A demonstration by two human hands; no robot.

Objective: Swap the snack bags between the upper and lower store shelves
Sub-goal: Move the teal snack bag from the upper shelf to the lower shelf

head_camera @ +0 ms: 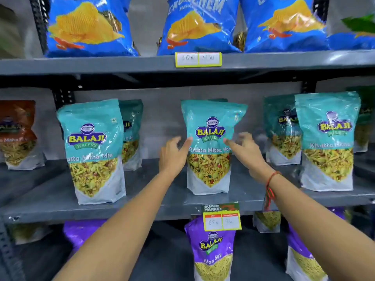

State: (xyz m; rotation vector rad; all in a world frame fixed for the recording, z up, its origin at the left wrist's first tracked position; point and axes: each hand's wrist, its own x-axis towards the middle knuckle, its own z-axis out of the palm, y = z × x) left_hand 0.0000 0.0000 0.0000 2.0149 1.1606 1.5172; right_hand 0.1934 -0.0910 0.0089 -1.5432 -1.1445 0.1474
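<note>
The upright teal plastic snack pouch [210, 147] stands on the grey metal middle shelf [50, 199], long axis vertical, directly between both hands, left hand [173, 154] and right hand [246, 151] spread, fingertips touching its sides, equally near.

Teal snack bags [210, 145]: glossy plastic film, crinkled, with clear windows. Blue chip bags [87, 27]: shiny plastic, creased. Shelves [142, 191]: grey painted metal, matt, smooth. Price labels [198, 59]: paper. Wrist thread [271, 185]: red cloth.
</note>
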